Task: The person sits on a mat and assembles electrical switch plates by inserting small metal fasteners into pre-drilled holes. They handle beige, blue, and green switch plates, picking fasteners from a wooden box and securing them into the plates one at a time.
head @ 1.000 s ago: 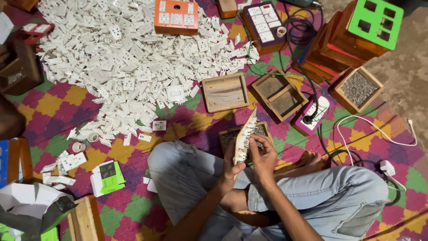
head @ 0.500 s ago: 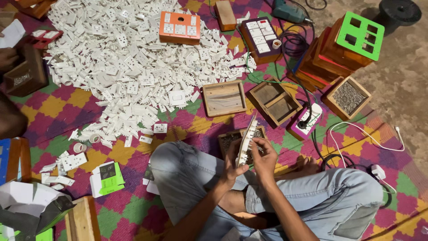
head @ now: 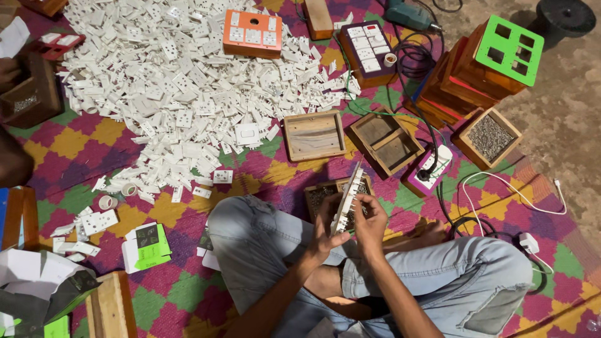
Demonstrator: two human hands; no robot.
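I sit cross-legged on a patterned mat. My left hand (head: 327, 225) and my right hand (head: 370, 220) together hold a white switch panel (head: 348, 199) on its edge, just above my lap. The left hand supports its back side; the right hand's fingers press on its front side. Right behind the panel lies a small wooden box (head: 319, 193) with dark small parts in it.
A big heap of white switch parts (head: 181, 87) fills the upper left. Open wooden boxes (head: 314, 135) (head: 385, 139), an extension socket (head: 428, 170), stacked coloured boards (head: 482, 62), a drill (head: 408, 15) and cables lie ahead. Another person's arm (head: 11, 164) is at the left edge.
Both hands keep their hold on the panel, which has tilted slightly more upright. The view has shifted a little; nothing else on the mat moved.
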